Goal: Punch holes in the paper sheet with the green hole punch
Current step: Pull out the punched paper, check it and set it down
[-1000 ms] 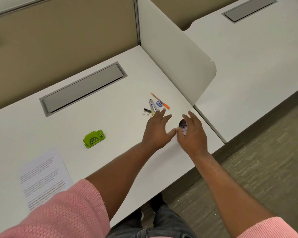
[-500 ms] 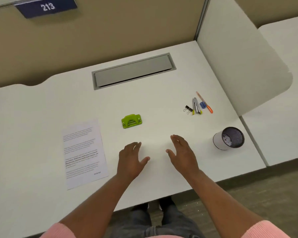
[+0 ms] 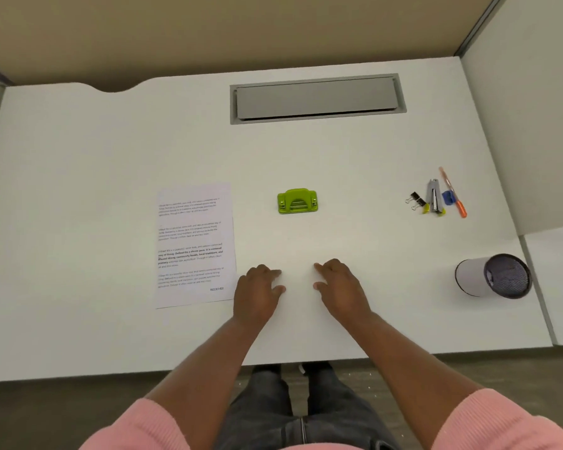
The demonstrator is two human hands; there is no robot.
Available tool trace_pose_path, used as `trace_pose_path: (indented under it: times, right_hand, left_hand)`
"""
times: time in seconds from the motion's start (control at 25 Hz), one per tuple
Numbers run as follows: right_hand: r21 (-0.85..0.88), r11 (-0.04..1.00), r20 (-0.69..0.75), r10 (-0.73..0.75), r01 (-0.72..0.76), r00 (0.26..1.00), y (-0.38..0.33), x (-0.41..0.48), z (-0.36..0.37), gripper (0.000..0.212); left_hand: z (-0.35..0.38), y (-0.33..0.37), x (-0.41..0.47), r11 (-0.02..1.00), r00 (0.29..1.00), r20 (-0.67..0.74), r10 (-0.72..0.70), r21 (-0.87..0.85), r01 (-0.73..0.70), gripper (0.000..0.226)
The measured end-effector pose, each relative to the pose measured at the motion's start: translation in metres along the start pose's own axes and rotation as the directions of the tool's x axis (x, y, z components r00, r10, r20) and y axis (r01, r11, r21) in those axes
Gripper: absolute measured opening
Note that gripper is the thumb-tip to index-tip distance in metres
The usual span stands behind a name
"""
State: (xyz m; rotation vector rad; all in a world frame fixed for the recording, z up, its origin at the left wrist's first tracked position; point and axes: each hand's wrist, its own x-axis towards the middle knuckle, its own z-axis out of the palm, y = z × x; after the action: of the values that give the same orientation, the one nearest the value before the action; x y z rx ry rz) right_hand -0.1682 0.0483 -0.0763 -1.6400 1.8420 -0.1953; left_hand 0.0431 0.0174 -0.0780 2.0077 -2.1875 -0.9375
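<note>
Head view: a smooth white tabletop (image 3: 78,190) is seen, edged by beige partition panels. A flat rectangular paper sheet (image 3: 195,245), printed with paragraphs of black text, is laid left of centre. The green hole punch (image 3: 297,201), a small glossy plastic block with a ribbed, arched lever, is set just right of the sheet's upper half.

The left hand (image 3: 257,293) and right hand (image 3: 338,289) are rested on the tabletop near its front edge, fingers loosely bent, with nothing held. The punch is placed beyond both hands, apart from them and roughly in line with the gap between them. The sheet's lower right corner is just beside the left hand.

A cylindrical cup (image 3: 491,276) with a dark mesh interior is tipped on its side at the right.
</note>
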Motion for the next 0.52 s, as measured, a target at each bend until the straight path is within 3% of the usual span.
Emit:
trace_pose_path:
  times: [0.16,0.28,0.52]
  right_hand:
    - [-0.025,1.0,-0.005,-0.017,0.017,1.0,-0.015,0.02,-0.005,0.045]
    - [-0.032,0.999,-0.057,-0.031,0.029,0.998,-0.021,0.03,-0.003,0.031]
    - [-0.138,0.986,-0.046,-0.099,0.092,0.994,-0.025,0.021,0.008,0.027]
  left_hand:
    - [-0.001,0.014,0.019,1.0,0.999,-0.017,0.027,-0.005,-0.027,0.051]
    - [-0.007,0.021,0.042,0.999,0.999,-0.007,0.047,0.016,-0.047,0.062]
    - [-0.02,0.031,0.077,0.984,0.991,0.064,0.114,0.13,-0.122,0.056]
